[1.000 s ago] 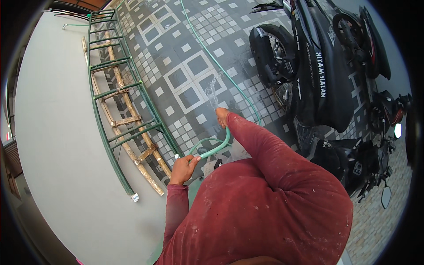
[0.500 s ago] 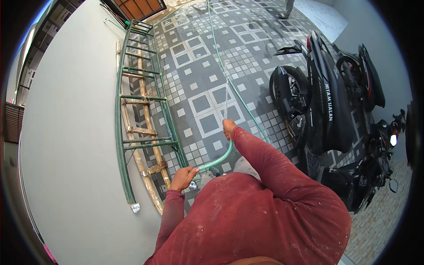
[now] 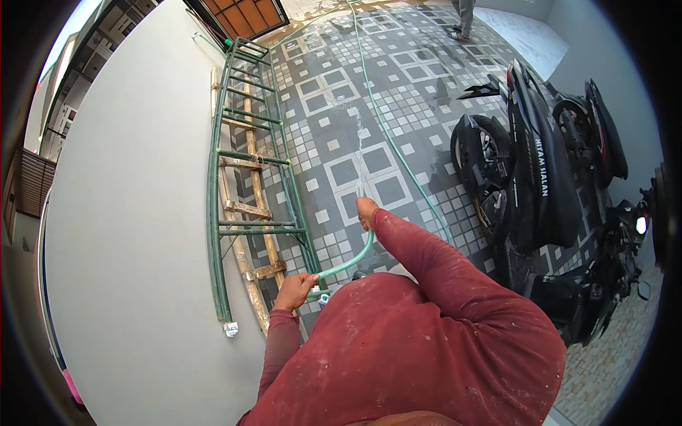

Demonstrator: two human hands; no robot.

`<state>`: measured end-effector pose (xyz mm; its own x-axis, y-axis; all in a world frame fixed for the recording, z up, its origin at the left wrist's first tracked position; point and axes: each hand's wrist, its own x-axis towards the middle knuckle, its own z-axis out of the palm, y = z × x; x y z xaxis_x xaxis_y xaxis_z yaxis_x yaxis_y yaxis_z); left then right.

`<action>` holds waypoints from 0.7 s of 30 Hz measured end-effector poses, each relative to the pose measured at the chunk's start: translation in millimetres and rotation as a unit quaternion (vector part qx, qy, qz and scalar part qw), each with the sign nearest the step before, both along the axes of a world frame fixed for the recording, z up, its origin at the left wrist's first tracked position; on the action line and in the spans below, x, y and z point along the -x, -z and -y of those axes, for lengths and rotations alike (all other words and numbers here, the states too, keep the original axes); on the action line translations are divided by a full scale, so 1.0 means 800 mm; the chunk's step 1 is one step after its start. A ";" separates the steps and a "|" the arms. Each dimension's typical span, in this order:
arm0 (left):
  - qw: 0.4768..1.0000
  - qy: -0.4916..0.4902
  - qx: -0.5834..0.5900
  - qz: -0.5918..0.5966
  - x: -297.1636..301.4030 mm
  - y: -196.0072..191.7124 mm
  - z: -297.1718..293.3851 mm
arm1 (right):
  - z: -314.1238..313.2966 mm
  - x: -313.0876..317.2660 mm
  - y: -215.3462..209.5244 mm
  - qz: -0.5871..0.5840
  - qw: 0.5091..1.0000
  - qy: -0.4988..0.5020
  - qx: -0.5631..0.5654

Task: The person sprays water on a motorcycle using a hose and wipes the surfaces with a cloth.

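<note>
A pale green garden hose (image 3: 349,263) bends between my two hands. My right hand (image 3: 366,212) is closed round it near its end, and a stream of water (image 3: 360,160) shoots from there onto the patterned floor tiles (image 3: 343,172). Lower and to the left, my left hand (image 3: 295,292) grips the same hose farther back. The exact mouth of the hose is hidden by the fingers of my right hand. Another length of green hose lies across the tiles, running from the far side toward me on the right.
Along the left wall (image 3: 135,192) lean a green metal scaffold frame (image 3: 214,213) and a wooden ladder (image 3: 264,234). Motorcycles (image 3: 533,163) stand close on my right. A person (image 3: 465,18) stands at the far right, and a brown gate (image 3: 245,21) is at the back.
The water stream now lands farther left, toward the tiles' far middle. My view has shifted slightly left, so the scene sits more to the right. Both hands keep their hold on the hose.
</note>
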<state>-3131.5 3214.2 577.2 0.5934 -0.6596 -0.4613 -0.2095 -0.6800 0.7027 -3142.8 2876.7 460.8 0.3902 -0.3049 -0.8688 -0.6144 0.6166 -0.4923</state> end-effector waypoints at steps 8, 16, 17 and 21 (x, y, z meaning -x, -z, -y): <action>1.000 -0.013 -0.008 -0.004 0.016 -0.012 -0.015 | -0.032 0.008 0.000 -0.021 0.995 -0.089 -0.037; 0.999 -0.021 -0.027 0.009 0.026 0.002 -0.035 | -0.042 0.003 -0.018 -0.034 0.998 -0.043 0.010; 0.999 -0.018 -0.032 0.009 0.027 0.003 -0.035 | -0.042 0.003 -0.021 -0.024 0.999 -0.046 0.014; 0.999 -0.017 -0.043 0.004 0.029 0.003 -0.035 | -0.041 0.001 -0.028 -0.024 0.999 -0.036 0.020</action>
